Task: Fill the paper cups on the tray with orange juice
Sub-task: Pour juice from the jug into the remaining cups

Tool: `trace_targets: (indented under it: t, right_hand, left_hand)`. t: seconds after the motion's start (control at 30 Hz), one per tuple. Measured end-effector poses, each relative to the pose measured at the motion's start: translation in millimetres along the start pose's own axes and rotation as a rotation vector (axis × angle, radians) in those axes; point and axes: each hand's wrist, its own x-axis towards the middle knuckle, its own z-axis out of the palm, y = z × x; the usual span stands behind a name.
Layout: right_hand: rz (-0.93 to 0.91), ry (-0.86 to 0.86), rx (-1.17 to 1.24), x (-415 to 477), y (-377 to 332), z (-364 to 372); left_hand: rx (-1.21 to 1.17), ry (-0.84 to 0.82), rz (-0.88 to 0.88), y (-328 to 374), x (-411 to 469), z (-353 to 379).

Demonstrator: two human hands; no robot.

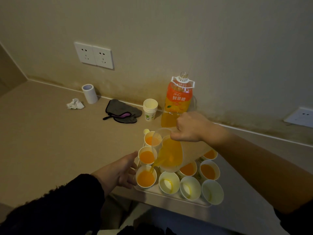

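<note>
A white tray (pixel 169 195) at the counter's front edge holds several paper cups. My right hand (pixel 189 127) grips a clear plastic jug (pixel 171 150) by its handle, tilted left, and a stream of orange juice runs from its spout into the front-left cup (pixel 146 177). That cup is nearly full. My left hand (pixel 125 172) rests against the tray's left side, touching the front-left cup, fingers curved. Several cups behind hold juice. Three front cups (pixel 169 183) (pixel 190 188) (pixel 212 192) hold only a trace of juice.
An open orange juice bottle (pixel 178 97) stands by the wall behind the tray. A stack of spare paper cups (pixel 150 109) is left of it. A grey cloth (pixel 122 111), a crumpled tissue (pixel 75 104) and a tape roll (pixel 89 93) lie further left.
</note>
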Motion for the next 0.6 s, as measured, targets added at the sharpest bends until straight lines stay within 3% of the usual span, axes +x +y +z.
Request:
trace_targets:
  t: [0.6]
  right_hand:
    - [-0.005, 0.013, -0.044, 1.5, -4.8, 0.9]
  left_hand:
    - [-0.015, -0.009, 0.032, -0.7, -8.8, 0.5]
